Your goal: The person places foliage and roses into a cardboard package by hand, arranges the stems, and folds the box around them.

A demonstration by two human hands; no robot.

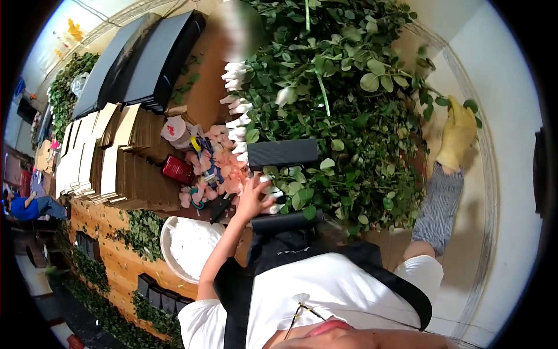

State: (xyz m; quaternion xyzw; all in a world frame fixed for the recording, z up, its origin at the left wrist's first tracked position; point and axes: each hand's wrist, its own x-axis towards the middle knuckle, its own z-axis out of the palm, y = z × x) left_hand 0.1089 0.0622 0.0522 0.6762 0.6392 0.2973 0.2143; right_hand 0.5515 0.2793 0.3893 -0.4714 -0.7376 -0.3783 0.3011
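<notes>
My bare left hand (254,199) is at the near end of the row of white rose heads (237,131), its fingers apart and touching the white blooms there. My right hand (458,134), in a yellow glove, is closed around the stem end of a long leafy rose (378,81). That rose lies across the pile, with its white head (285,96) toward the left. Beneath it is a thick heap of green rose stems and leaves (360,151). A dark ribbed block (283,154) rests on the heap, and a similar dark piece (288,221) lies close to my body.
Stacks of folded brown cardboard (116,157) and dark flat sheets (157,61) stand at the left. Peach petals (218,160) and a red box (177,170) lie nearby. Below is a round white tub (192,247). A person in blue (26,206) is far left.
</notes>
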